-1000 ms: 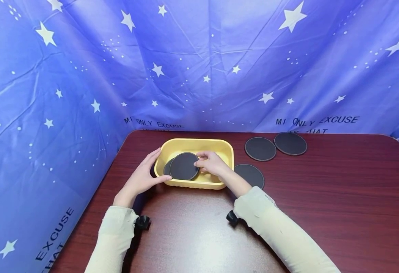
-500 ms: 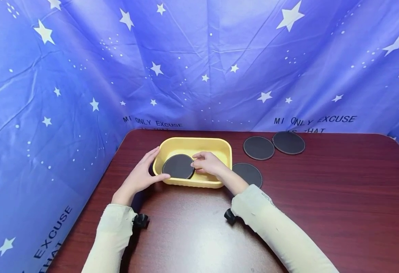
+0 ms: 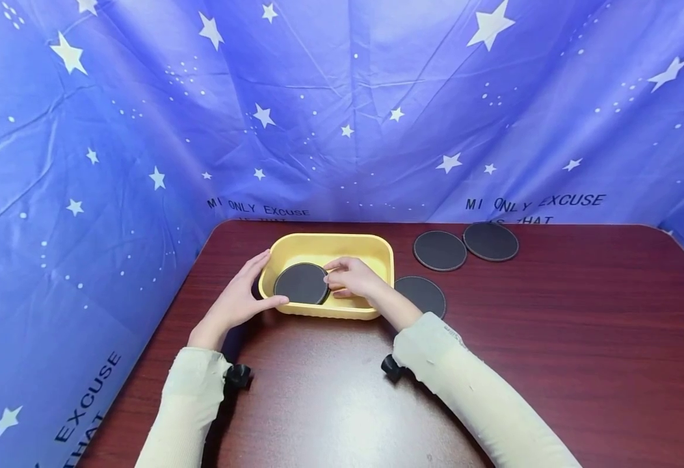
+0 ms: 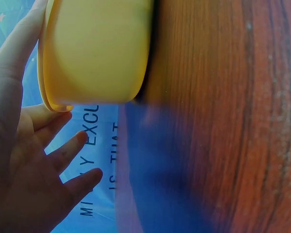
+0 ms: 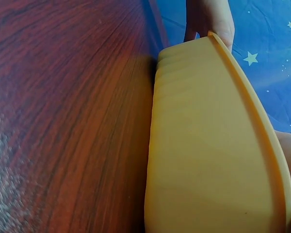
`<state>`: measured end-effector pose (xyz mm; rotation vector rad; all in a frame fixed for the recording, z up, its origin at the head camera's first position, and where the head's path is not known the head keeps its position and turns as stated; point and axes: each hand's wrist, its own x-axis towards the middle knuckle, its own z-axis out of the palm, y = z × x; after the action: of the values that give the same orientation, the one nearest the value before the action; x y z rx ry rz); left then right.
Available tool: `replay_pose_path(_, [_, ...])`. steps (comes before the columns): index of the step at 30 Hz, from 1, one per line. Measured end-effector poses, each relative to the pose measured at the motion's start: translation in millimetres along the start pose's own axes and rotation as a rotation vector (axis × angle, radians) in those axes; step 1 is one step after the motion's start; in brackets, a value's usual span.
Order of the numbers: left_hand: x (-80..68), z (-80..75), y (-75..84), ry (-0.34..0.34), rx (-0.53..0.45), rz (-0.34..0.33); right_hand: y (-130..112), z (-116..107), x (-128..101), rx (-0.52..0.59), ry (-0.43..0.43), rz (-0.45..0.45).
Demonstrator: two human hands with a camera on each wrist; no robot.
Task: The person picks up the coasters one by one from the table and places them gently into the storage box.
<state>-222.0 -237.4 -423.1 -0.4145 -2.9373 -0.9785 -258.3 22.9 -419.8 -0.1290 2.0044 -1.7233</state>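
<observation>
A yellow plastic tub (image 3: 330, 239) stands on the dark red table (image 3: 552, 338). Inside it lies a dark round disc (image 3: 300, 284), toward the tub's left end. My right hand (image 3: 350, 279) reaches over the near rim and pinches the disc's right edge with curled fingers. My left hand (image 3: 239, 300) rests at the tub's near left corner, thumb on the rim, fingers straight along the left wall. The left wrist view shows the tub's outer wall (image 4: 97, 48) with the left fingers (image 4: 63, 155) spread beside it. Only the tub's outside (image 5: 203, 145) appears in the right wrist view.
Three more dark discs lie on the table right of the tub: one close by (image 3: 424, 296), two farther back (image 3: 439, 250) (image 3: 491, 241). A blue star-print cloth (image 3: 342, 97) walls in the back and left sides.
The right hand has lowered the disc from a tilt above another disc down flat into the tub's left end. The left hand has stayed at the tub's corner.
</observation>
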Motion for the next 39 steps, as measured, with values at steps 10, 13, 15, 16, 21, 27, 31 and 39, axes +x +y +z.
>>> replay_pose_path(10, [-0.7, -0.5, -0.6, 0.004, -0.016, -0.004, -1, 1, 0, 0.026, 0.028, -0.085])
replay_pose_path(13, [-1.1, 0.7, -1.9, 0.008, -0.016, -0.004, -2, 0, -1, 0.050, 0.023, -0.133])
replay_pose_path(15, [-1.2, 1.4, -2.5, 0.010, -0.017, -0.002, -2, 0, -1, 0.070, 0.021, -0.176])
replay_pose_path(16, [-1.2, 1.9, -2.6, 0.012, -0.020, -0.001, -3, -1, -2, 0.084, 0.021, -0.199])
replay_pose_path(21, [-1.3, 3.9, -2.3, 0.006, -0.027, 0.012, -3, -8, -10, 0.133, 0.072, -0.313])
replay_pose_path(27, [-1.7, 2.3, 0.2, 0.001, -0.025, 0.014, -7, -36, -40, 0.152, 0.143, -0.360])
replay_pose_path(31, [-2.3, -0.3, 1.1, 0.008, -0.020, 0.008, -8, -65, -61, 0.168, 0.169, -0.363])
replay_pose_path(39, [-2.3, -0.8, 1.1, -0.001, -0.011, 0.002, 12, -122, -97, 0.085, 0.184, -0.317])
